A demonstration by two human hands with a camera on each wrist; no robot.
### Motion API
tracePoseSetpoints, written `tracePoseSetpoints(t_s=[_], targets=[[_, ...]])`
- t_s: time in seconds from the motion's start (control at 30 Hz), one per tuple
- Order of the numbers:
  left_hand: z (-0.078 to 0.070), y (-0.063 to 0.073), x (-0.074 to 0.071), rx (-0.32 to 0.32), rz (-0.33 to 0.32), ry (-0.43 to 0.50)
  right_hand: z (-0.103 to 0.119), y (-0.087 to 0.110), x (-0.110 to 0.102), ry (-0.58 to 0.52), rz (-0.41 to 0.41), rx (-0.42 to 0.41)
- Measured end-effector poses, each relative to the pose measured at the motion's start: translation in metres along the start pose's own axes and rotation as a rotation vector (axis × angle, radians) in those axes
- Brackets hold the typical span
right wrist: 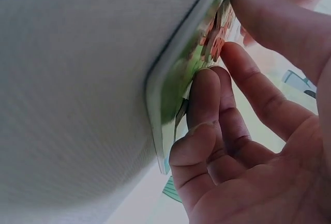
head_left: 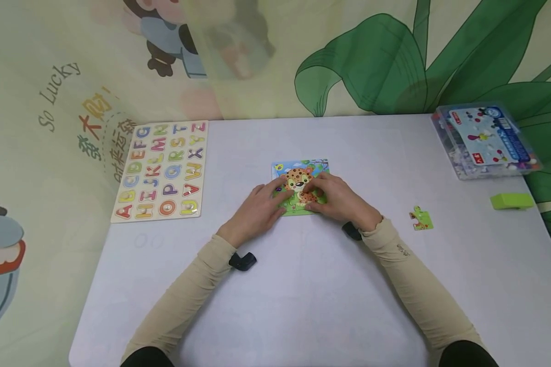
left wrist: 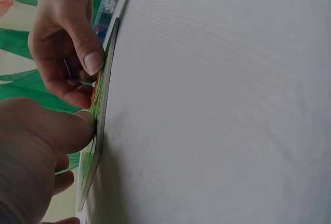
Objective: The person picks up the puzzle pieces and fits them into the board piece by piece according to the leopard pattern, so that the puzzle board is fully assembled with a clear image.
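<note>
A jigsaw puzzle [head_left: 298,167] with a spotted leopard cub picture lies in a flat tray at the middle of the table. My left hand [head_left: 265,208] rests on its left side, fingers extended over the picture and thumb at the lower edge. On the right side, my right hand [head_left: 337,200] has its fingers bent, thumb and index finger about a spotted puzzle piece [right wrist: 217,45]. That piece appears slightly raised in the right wrist view; its outline is partly hidden by the fingers. A loose green puzzle piece [head_left: 422,218] lies apart, right of the right hand.
An alphabet board [head_left: 163,171] with colourful letters lies at the back left. At the back right stands a clear plastic box [head_left: 486,140] with a printed label. A green block [head_left: 511,201] sits near the table's right edge. Printed fabric hangs behind the table.
</note>
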State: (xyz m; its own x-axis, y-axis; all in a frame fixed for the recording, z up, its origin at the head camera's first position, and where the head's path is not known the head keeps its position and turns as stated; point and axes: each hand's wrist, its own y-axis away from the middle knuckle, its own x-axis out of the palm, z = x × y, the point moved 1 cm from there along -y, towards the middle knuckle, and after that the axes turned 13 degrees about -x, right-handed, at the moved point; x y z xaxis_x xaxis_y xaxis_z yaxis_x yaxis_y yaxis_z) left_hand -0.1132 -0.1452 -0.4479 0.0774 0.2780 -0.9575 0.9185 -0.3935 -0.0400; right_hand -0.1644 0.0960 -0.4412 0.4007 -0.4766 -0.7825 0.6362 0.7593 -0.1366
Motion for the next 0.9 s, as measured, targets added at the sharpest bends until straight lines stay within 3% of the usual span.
tracePoseSetpoints(t_s=[0.17, 0.33, 0.47, 0.63, 0.9], targets=[[-0.002, -0.001, 0.002, 0.115, -0.037, -0.048, 0.000, 0.000, 0.002, -0.001, -0.003, 0.006], [-0.006, -0.001, 0.002, 0.191, -0.024, -0.097, 0.000, 0.000, 0.001, -0.002, 0.001, 0.016], [-0.010, -0.001, 0.003, 0.192, 0.005, -0.098, 0.001, 0.003, -0.003, 0.002, 0.009, 0.034], [-0.011, -0.001, 0.004, 0.185, -0.009, -0.093, -0.005, 0.017, -0.013, 0.014, -0.032, 0.062], [-0.014, 0.002, 0.005, 0.140, 0.034, -0.053, -0.022, 0.073, -0.045, 0.075, -0.134, 0.139]])
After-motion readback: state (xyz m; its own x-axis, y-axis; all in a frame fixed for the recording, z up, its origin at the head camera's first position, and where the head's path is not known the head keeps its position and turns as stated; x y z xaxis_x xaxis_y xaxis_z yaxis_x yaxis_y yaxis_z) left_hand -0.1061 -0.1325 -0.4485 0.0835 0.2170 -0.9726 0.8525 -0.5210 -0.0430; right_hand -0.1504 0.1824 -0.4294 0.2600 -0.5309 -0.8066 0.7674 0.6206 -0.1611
